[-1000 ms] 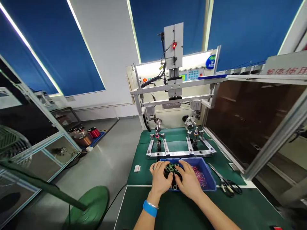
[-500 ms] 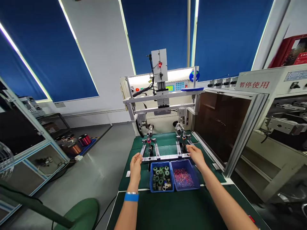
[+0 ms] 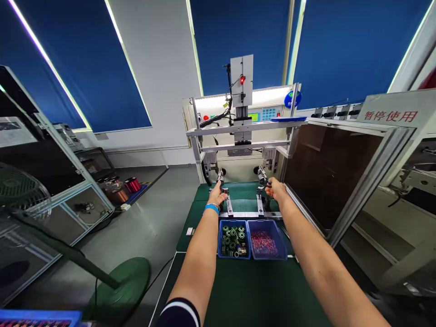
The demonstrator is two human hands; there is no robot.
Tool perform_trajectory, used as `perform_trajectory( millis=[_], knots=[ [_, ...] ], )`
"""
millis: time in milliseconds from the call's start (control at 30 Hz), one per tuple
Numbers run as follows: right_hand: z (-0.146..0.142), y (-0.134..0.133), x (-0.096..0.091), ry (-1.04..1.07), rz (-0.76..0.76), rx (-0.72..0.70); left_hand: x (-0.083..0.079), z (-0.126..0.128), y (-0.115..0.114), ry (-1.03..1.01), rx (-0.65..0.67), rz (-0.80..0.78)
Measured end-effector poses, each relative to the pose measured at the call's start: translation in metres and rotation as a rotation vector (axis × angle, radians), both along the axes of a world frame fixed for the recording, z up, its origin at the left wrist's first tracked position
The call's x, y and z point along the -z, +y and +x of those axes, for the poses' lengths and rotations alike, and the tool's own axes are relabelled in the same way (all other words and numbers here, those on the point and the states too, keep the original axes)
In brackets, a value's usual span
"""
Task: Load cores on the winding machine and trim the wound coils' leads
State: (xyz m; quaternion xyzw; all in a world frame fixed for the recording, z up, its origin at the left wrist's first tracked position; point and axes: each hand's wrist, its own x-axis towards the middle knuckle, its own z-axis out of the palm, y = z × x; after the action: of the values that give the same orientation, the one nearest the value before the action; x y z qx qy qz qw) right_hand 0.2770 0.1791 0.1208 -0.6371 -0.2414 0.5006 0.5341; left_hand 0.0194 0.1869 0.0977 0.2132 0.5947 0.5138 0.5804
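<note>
My left hand (image 3: 217, 195) is at the left winding fixture, below the left metal winding head (image 3: 220, 174). Its fingers close around a small part on the fixture, mostly hidden by the hand. At the right fixture, beside the right winding head (image 3: 262, 175), my right hand (image 3: 277, 190) has its fingers curled around a small dark piece too hidden to name. Nearer to me, a blue bin (image 3: 219, 245) holds green slotted cores and some metal cylinders. Against it stands a second bin (image 3: 284, 252) with thin red and pink pieces.
A metal bar (image 3: 243, 215) crosses the green worktop (image 3: 238, 290) behind the bins. The machine frame (image 3: 245, 128) rises behind the fixtures, with a brown panel (image 3: 334, 177) to the right. A green fan base (image 3: 131, 281) stands on the floor at left.
Both hands have moved forward, from in front of the fixtures up onto them. The camera view has shifted, so the machine sits further right.
</note>
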Motion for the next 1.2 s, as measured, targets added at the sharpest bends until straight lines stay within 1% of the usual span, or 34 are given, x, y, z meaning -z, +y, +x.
perform_trajectory(
  millis=[67,133,167,200,233,267,300,333,400,433,467,500,533,567,600,633,700,733,767,800,833,900,933,967,1000,1067,1100,1133,1167,1200],
  knots=[
    [0.003,-0.003,-0.022,0.020,0.084,0.012,0.000,0.000,0.002,-0.030,-0.035,0.000],
    [0.005,-0.017,-0.041,0.070,0.189,-0.028,0.000,-0.001,0.003,-0.056,-0.049,-0.009],
    [0.005,-0.029,-0.047,0.105,0.240,-0.072,0.000,-0.003,0.004,-0.068,-0.050,-0.015],
    [0.004,-0.046,-0.049,0.144,0.284,-0.131,-0.001,-0.004,0.004,-0.077,-0.049,-0.017],
    [0.002,-0.065,-0.045,0.185,0.312,-0.203,-0.002,-0.005,0.005,-0.086,-0.047,-0.017],
    [-0.001,-0.086,-0.036,0.223,0.321,-0.283,-0.004,-0.005,0.006,-0.091,-0.049,-0.016],
    [-0.005,-0.109,-0.022,0.251,0.312,-0.351,-0.006,-0.005,0.007,-0.093,-0.055,-0.013],
    [-0.010,-0.132,-0.004,0.291,0.290,-0.452,-0.008,-0.005,0.009,-0.094,-0.064,-0.010],
    [-0.023,-0.175,0.039,0.448,0.240,-0.794,-0.012,-0.003,0.012,-0.096,-0.083,-0.004],
    [-0.031,-0.193,0.061,0.480,0.207,-0.905,-0.014,-0.002,0.013,-0.099,-0.089,0.003],
    [-0.039,-0.209,0.081,0.467,0.180,-0.987,-0.016,-0.001,0.014,-0.107,-0.092,0.019],
    [-0.047,-0.222,0.098,0.410,0.147,-1.070,-0.018,-0.001,0.013,-0.117,-0.092,0.041],
    [-0.055,-0.233,0.111,0.338,0.104,-1.152,-0.020,0.000,0.012,-0.130,-0.093,0.069],
    [-0.063,-0.241,0.121,0.245,0.063,-1.224,-0.021,0.000,0.011,-0.143,-0.095,0.100],
    [-0.069,-0.247,0.126,0.095,0.055,-1.290,-0.023,0.000,0.008,-0.155,-0.097,0.129],
    [-0.074,-0.251,0.127,-0.093,0.084,-1.334,-0.024,0.000,0.005,-0.166,-0.099,0.155],
    [-0.078,-0.255,0.122,-0.521,0.212,-1.353,-0.025,-0.001,-0.001,-0.182,-0.097,0.192],
    [-0.078,-0.256,0.116,-0.701,0.270,-1.342,-0.025,-0.001,-0.004,-0.188,-0.092,0.206],
    [-0.076,-0.254,0.110,-0.820,0.302,-1.338,-0.026,-0.002,-0.006,-0.192,-0.087,0.217],
    [-0.072,-0.251,0.103,-0.876,0.308,-1.353,-0.027,-0.003,-0.007,-0.195,-0.080,0.226],
    [-0.069,-0.247,0.096,-0.879,0.297,-1.388,-0.029,-0.003,-0.006,-0.197,-0.073,0.234],
    [-0.062,-0.234,0.083,-0.796,0.292,-1.451,-0.036,-0.004,-0.004,-0.203,-0.057,0.256],
    [-0.060,-0.225,0.078,-0.751,0.315,-1.441,-0.041,-0.004,-0.002,-0.206,-0.046,0.271],
    [-0.060,-0.216,0.073,-0.734,0.353,-1.385,-0.047,-0.005,-0.002,-0.210,-0.031,0.290],
    [-0.061,-0.206,0.070,-0.754,0.405,-1.292,-0.052,-0.005,-0.004,-0.214,-0.010,0.311],
    [-0.069,-0.186,0.069,-0.888,0.538,-1.041,-0.060,-0.007,-0.017,-0.214,0.059,0.351],
    [-0.075,-0.178,0.071,-0.971,0.599,-0.925,-0.060,-0.010,-0.030,-0.210,0.104,0.368],
    [-0.081,-0.170,0.074,-1.043,0.644,-0.840,-0.057,-0.013,-0.047,-0.199,0.158,0.377],
    [-0.086,-0.165,0.078,-1.099,0.671,-0.784,-0.051,-0.017,-0.068,-0.187,0.216,0.382],
    [-0.092,-0.160,0.083,-1.140,0.681,-0.759,-0.041,-0.022,-0.092,-0.172,0.261,0.380]
  ],
)
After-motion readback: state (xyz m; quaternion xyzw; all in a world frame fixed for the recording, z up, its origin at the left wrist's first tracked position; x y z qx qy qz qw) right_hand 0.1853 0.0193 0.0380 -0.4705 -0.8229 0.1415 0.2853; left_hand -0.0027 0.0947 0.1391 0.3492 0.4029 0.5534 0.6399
